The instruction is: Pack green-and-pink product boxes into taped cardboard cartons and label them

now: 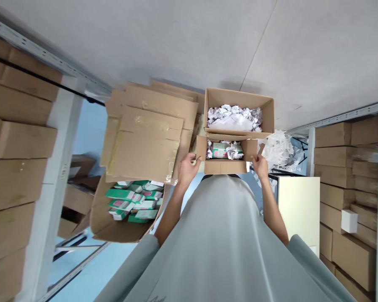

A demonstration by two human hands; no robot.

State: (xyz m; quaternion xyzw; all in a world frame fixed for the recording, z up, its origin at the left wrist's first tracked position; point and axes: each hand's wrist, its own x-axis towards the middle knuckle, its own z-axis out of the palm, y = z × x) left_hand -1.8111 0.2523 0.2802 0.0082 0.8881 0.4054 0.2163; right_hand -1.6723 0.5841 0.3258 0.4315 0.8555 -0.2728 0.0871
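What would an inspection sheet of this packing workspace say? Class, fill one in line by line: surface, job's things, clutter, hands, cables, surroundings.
Surface: grey table, mostly bare at the far side.
Job's things: small open carton holding a green and pink box and crumpled paper; larger open carton behind it, filled with crumpled paper.
Clutter: stack of flattened cardboard; open carton of green and pink boxes; loose crumpled paper.
Hands: left hand grips the small carton's left flap; right hand grips its right flap.
Cables: nothing seen.
Surroundings: metal shelving with stacked cartons on the left and more cartons on the right.
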